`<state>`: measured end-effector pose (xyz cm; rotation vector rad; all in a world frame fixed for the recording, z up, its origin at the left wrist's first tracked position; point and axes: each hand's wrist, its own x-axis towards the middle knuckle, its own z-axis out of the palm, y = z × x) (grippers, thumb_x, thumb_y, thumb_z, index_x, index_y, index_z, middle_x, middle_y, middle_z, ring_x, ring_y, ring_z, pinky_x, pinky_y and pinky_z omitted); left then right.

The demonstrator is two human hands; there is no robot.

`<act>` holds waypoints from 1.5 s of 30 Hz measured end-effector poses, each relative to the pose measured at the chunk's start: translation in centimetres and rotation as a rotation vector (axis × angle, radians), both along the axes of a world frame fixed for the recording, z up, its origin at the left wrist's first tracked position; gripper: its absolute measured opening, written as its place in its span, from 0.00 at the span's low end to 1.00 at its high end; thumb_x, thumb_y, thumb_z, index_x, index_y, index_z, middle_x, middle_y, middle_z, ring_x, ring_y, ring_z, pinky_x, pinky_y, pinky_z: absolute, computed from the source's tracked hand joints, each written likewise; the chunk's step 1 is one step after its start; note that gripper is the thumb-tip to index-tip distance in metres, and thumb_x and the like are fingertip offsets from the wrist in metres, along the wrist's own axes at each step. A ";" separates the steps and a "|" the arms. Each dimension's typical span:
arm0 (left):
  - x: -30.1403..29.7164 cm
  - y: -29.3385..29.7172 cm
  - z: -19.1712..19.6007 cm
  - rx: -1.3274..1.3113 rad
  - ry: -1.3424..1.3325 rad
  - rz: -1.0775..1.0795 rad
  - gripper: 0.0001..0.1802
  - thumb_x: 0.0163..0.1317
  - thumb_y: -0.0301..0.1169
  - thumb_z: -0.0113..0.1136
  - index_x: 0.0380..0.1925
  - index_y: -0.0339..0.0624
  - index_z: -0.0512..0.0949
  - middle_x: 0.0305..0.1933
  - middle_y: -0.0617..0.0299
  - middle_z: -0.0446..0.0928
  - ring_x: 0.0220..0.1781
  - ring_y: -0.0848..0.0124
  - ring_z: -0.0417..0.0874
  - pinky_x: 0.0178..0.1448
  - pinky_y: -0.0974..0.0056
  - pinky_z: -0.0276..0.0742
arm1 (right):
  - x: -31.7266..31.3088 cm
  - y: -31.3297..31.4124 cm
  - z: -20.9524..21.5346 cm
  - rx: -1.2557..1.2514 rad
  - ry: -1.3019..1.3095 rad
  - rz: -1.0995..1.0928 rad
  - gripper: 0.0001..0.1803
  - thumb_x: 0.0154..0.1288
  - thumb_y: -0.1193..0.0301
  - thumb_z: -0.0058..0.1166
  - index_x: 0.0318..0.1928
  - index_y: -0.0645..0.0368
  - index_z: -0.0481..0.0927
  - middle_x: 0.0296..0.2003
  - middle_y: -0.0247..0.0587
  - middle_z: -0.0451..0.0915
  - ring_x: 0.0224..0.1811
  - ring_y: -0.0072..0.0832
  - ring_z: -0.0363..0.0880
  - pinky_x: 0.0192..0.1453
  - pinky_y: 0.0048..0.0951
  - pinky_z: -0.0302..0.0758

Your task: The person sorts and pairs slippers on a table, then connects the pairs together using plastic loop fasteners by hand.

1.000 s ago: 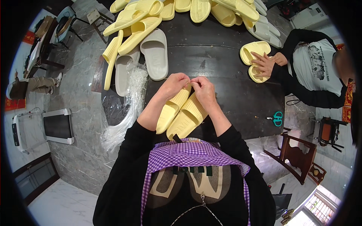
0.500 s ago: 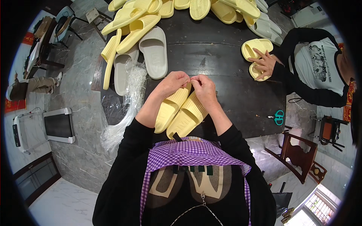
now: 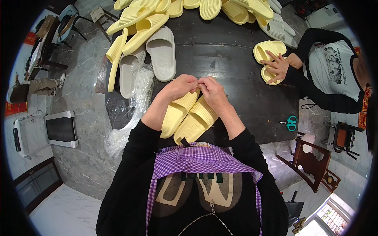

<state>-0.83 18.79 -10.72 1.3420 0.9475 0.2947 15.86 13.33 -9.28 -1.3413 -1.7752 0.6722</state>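
Pair of yellow slide sandals [image 3: 188, 117] held at toe ends over dark table [image 3: 252, 102], both hands closed.

Left hand [image 3: 182, 85] and right hand [image 3: 212, 89] meeting above the pair, fingertips pinched together at the toe end; cannot tell what small item, if any, sits between the fingertips. Sandals lying side by side, soles up, heels toward the purple checked apron [image 3: 197, 161]. Clear plastic bags [image 3: 136, 98] heaped at table's left edge, contents not discernible. Two grey slides [image 3: 151, 59] just beyond, yellow slides [image 3: 189, 10] piled at the far edge. Co-worker's hand [image 3: 277, 67] resting on another yellow pair [image 3: 267, 51] at the right. Teal scissors [image 3: 291, 122] near the right edge.
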 end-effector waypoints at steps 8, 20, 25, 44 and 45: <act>0.8 -0.7 1.0 0.171 0.069 0.060 0.08 0.63 0.29 0.47 0.29 0.37 0.74 0.23 0.68 0.71 0.26 0.80 0.69 0.31 0.74 0.65 | 0.5 0.9 -0.9 -0.292 0.137 -0.047 0.06 0.58 0.76 0.51 0.36 0.64 0.75 0.33 0.46 0.78 0.34 0.38 0.78 0.39 0.32 0.74; 0.3 -0.6 2.0 0.012 -0.116 0.059 0.21 0.64 0.28 0.45 0.57 0.38 0.57 0.25 0.67 0.68 0.28 0.79 0.68 0.34 0.75 0.65 | 0.4 0.8 -1.4 -0.275 0.244 0.001 0.07 0.59 0.76 0.51 0.39 0.63 0.77 0.34 0.43 0.79 0.35 0.31 0.78 0.40 0.27 0.73; 0.2 -0.4 1.4 -0.075 -0.151 0.038 0.21 0.64 0.29 0.45 0.56 0.38 0.58 0.26 0.68 0.68 0.29 0.80 0.69 0.35 0.75 0.66 | 0.4 0.9 -1.7 -0.340 0.343 0.013 0.07 0.59 0.75 0.51 0.37 0.63 0.77 0.30 0.37 0.78 0.31 0.23 0.76 0.36 0.24 0.72; 1.1 -0.7 0.7 -0.131 -0.133 0.348 0.05 0.58 0.26 0.57 0.32 0.35 0.78 0.26 0.66 0.77 0.27 0.80 0.75 0.32 0.76 0.72 | 0.0 0.2 0.8 -0.662 0.480 -0.209 0.07 0.58 0.73 0.54 0.33 0.66 0.78 0.23 0.34 0.78 0.21 0.18 0.72 0.25 0.22 0.70; 1.0 -0.7 0.6 -0.130 -0.133 0.348 0.05 0.58 0.26 0.57 0.32 0.35 0.78 0.26 0.66 0.77 0.27 0.80 0.75 0.32 0.76 0.72 | -0.2 0.2 0.8 -0.627 0.420 -0.224 0.07 0.58 0.73 0.54 0.33 0.66 0.79 0.23 0.36 0.78 0.22 0.19 0.73 0.26 0.23 0.71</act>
